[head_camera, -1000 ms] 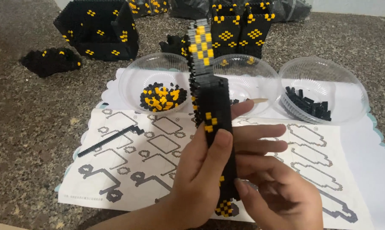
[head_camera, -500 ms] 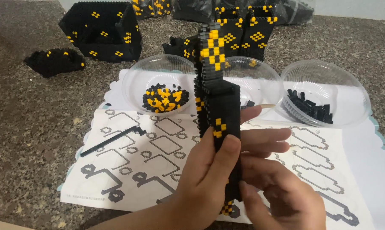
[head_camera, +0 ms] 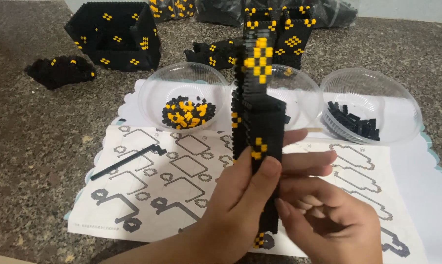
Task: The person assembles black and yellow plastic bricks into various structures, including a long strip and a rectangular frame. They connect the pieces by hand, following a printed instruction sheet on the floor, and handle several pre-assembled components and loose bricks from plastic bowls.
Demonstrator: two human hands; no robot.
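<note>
Because the tall black and yellow block panel [head_camera: 258,137] is made of many tiny snapped-together bricks, it looks light but easy to break, so the left hand [head_camera: 240,205] and right hand [head_camera: 328,220] squeeze its bottom edges, holding it upright over the paper sheet [head_camera: 172,186].

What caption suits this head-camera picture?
Both hands, left hand and right hand, hold a tall black-and-yellow brick panel upright above a diagram sheet.

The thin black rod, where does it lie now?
In the head view the thin black rod lies on the left part of the printed sheet, below the bowl of black and yellow beads and left of both hands.
</note>
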